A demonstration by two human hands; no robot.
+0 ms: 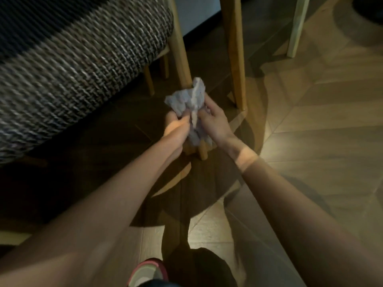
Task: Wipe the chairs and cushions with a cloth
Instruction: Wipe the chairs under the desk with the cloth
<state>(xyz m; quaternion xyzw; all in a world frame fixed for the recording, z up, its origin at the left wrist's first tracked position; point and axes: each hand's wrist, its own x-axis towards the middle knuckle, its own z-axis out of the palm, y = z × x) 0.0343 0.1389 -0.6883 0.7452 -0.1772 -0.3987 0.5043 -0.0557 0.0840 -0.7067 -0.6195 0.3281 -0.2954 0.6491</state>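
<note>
Both hands are low, near the floor [310,125], bunched around a crumpled grey cloth [187,100]. Left hand [176,129] has its grip clenched on the lower folds; right hand [213,119] pinches the other side. The cloth sits against a wooden chair leg [180,48], just beside the woven cushion [72,69].

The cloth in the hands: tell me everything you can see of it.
The cloth is pale grey-blue, looks soft and thin, and is crumpled into a loose wad with deep creases. Both hands grip it: the left hand pinches its lower left side, the right hand clasps its right side. Its upper part sticks up above the fingers, in front of a wooden chair leg; whether it touches the leg cannot be told. Its lower end hangs between the palms. It is held above the dark floor.
</note>
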